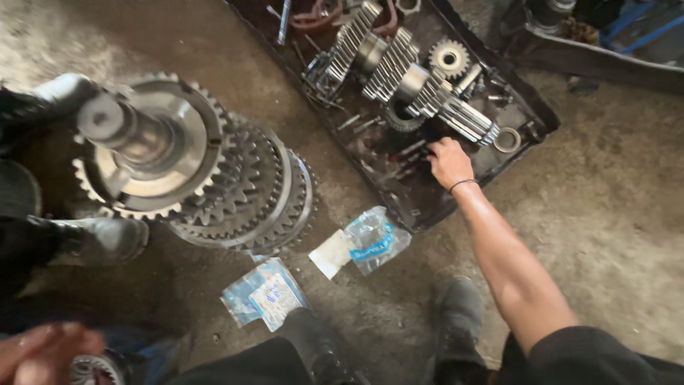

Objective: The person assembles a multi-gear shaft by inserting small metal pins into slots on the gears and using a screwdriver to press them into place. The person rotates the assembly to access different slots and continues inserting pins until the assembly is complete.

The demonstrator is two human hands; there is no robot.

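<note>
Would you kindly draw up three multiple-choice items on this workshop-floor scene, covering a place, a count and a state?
1. Where is the right hand?
A. In the black tray
B. On the gear shaft
C. On a plastic bag

2. How many plastic bags lie on the floor?
A. One
B. Two
C. Four

3. How does the big gear shaft stand?
A. Hanging from a hook
B. Inside the tray
C. On the floor, outside the tray

Answers: 1 A, the hand reaches among the tray's small parts. 2 B, one bag lies beside another. 3 C, it sits left of the tray.

A gear shaft assembly lies on the floor left of a tray holding a countershaft; two plastic bags lie before them.
</note>
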